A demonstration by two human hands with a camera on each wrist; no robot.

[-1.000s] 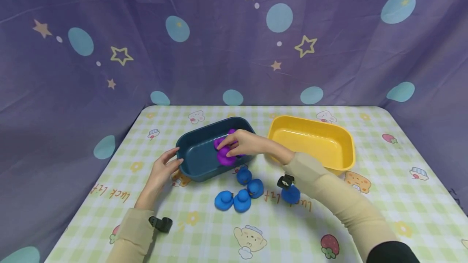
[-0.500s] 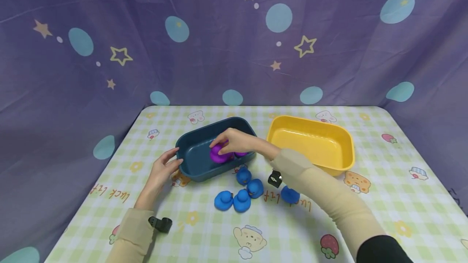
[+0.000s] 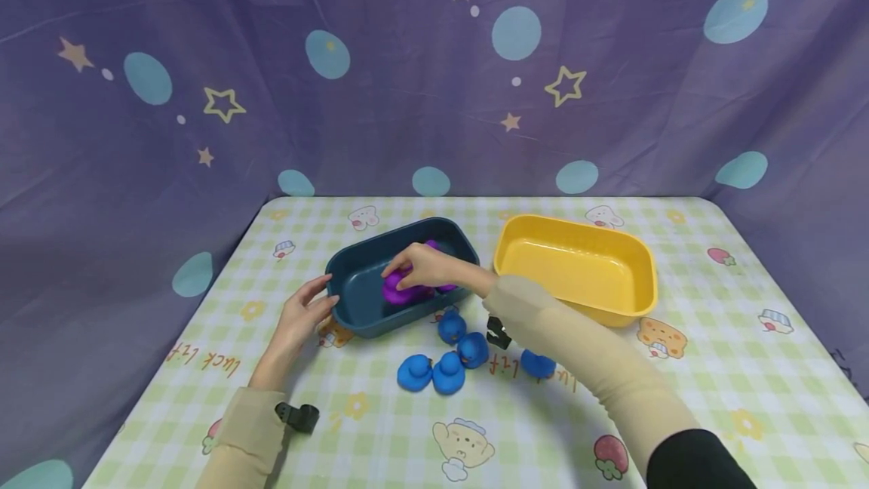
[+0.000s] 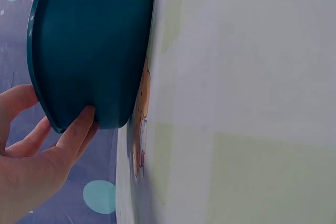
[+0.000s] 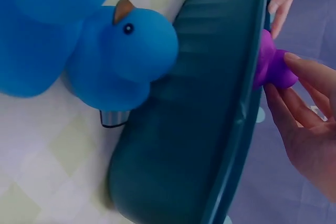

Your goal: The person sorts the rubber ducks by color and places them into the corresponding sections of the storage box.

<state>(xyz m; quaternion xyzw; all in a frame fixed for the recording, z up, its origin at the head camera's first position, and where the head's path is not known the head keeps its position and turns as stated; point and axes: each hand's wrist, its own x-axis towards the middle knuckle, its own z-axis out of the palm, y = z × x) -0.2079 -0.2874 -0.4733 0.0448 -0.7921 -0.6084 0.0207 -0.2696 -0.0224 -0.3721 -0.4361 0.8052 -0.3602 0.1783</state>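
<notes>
My right hand (image 3: 424,266) pinches a purple rubber duck (image 3: 396,291) inside the dark teal basin (image 3: 354,304). In the right wrist view the thumb and fingers are on the duck's rounded purple end (image 5: 283,71), just over the rim. More purple (image 3: 448,287) shows beyond the hand, partly hidden by it. My left hand (image 3: 303,313) rests its extended fingers and thumb against the basin's left end; the left wrist view has fingertips (image 4: 86,113) on the outer wall. Several blue rubber ducks (image 3: 415,373) stand on the cloth before the basin.
A yellow basin (image 3: 577,272) stands to the right of the teal one, with the right forearm passing its near left corner. A lone blue duck (image 3: 538,364) sits under the right sleeve. Checked cloth (image 3: 380,444) covers the table; a purple curtain (image 3: 380,127) hangs behind.
My right hand has shifted left inside the teal basin, bringing the purple duck along with it. The left hand, both basins and the blue ducks have stayed in place.
</notes>
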